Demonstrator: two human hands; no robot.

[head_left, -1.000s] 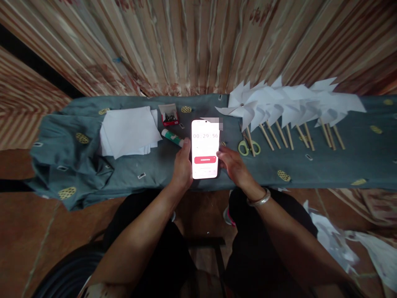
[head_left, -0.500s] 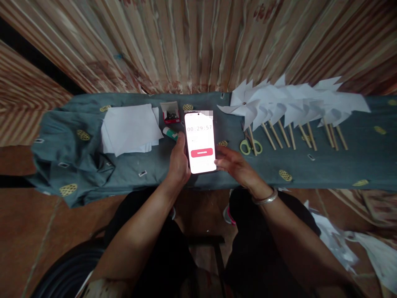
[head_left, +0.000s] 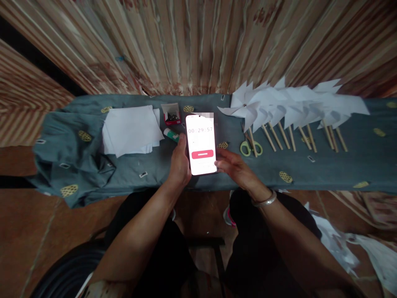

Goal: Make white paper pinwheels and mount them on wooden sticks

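My left hand [head_left: 179, 163] grips the left edge of a lit phone [head_left: 201, 144] whose screen shows a timer and a red button. My right hand [head_left: 233, 166], a silver bangle on its wrist, holds the phone's lower right edge with curled fingers. The phone hovers over the near edge of a bench covered in grey-green cloth [head_left: 325, 165]. A glue stick [head_left: 172, 134] lies just left of the phone, and green-handled scissors [head_left: 250, 147] lie to its right.
A stack of white paper sheets [head_left: 130, 130] lies at the left, a small red box [head_left: 171, 114] behind the glue stick. Several white paper pinwheels on wooden sticks [head_left: 288, 111] line the right. Paper scraps [head_left: 356, 248] litter the floor. A striped curtain [head_left: 198, 41] hangs behind.
The phone has drifted slightly up and left and tilted a little; the timer advanced by one second. Both hands stayed on it.
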